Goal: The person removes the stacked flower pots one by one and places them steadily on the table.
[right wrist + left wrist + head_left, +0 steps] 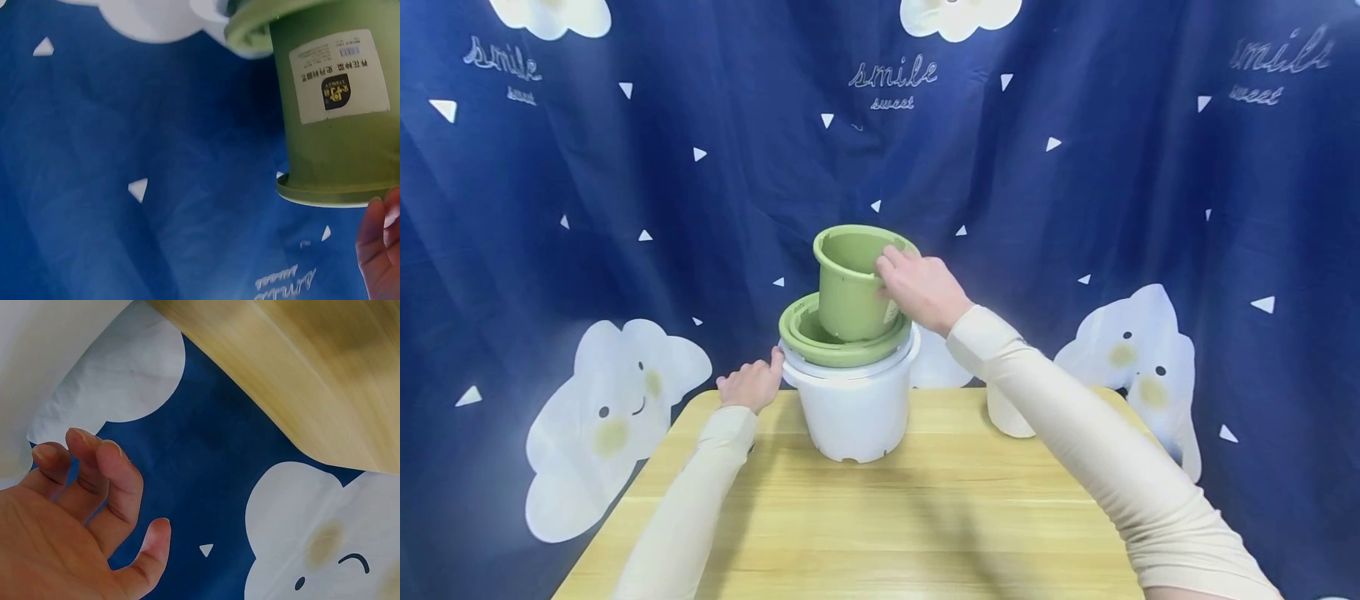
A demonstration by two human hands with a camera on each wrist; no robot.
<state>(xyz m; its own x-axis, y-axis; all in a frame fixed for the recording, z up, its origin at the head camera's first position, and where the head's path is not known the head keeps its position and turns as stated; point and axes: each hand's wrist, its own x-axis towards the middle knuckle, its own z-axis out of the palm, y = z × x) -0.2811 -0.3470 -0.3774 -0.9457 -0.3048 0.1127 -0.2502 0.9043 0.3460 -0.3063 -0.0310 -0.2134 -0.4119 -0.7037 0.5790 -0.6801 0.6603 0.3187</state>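
My right hand (pixel 923 287) grips the rim of a small green flowerpot (pixel 852 304), thumb and fingers on either side of its wall. This pot is slightly tilted, its lower part inside the opening of larger nested green pots (pixel 842 357). Those sit in a white pot (pixel 853 417) standing upright on the table. A printed label (pixel 340 78) shows on the green pot in the right wrist view. At the white pot's left rim my left hand (pixel 752 383) holds the edge with thumb and forefinger; the other fingers (pixel 122 481) curve loosely. Its thumb is hidden in the left wrist view.
The wooden table (pixel 880 533) has its back edge just behind the pots. A white cylindrical object (pixel 1009 412) stands at the back right, partly covered by my right sleeve. A blue curtain (pixel 737 208) with clouds hangs behind.
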